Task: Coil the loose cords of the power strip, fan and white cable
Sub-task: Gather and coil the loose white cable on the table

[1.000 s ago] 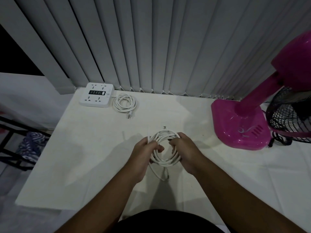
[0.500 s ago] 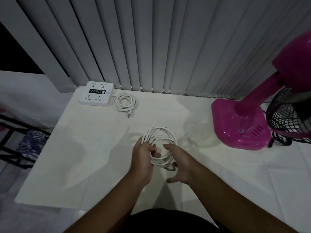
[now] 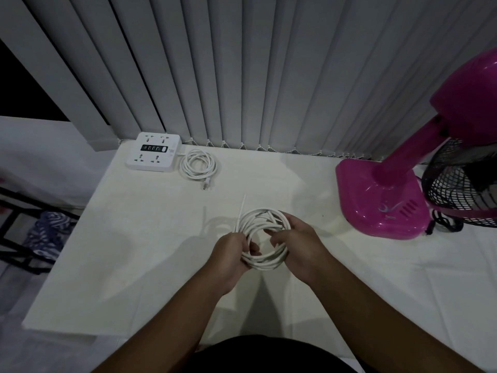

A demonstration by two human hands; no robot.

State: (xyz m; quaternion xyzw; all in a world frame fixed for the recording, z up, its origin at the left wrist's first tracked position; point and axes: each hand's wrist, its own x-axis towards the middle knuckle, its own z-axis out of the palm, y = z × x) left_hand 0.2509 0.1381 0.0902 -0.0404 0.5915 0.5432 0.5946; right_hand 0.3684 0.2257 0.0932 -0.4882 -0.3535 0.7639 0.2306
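The white cable (image 3: 265,261) is wound into a round coil held just above the white surface, one stiff end sticking up at its upper left. My left hand (image 3: 233,255) grips the coil's left side. My right hand (image 3: 298,247) grips its right side, fingers curled over the loops. The white power strip (image 3: 154,152) lies at the far left by the blinds, its cord (image 3: 198,164) coiled beside it with the plug at the near side. The pink fan (image 3: 382,200) stands at the right; its black cord (image 3: 443,224) lies bunched behind the base.
Grey vertical blinds (image 3: 242,76) hang along the far edge of the white surface (image 3: 121,251). The fan's black wire grille (image 3: 460,189) leans over at the right edge. A black rack with patterned cloth (image 3: 43,238) stands beyond the left edge.
My right hand had let go and dropped below the coil; it has come back up and closed on the coil's right side. The coil sits slightly rounder between both hands.
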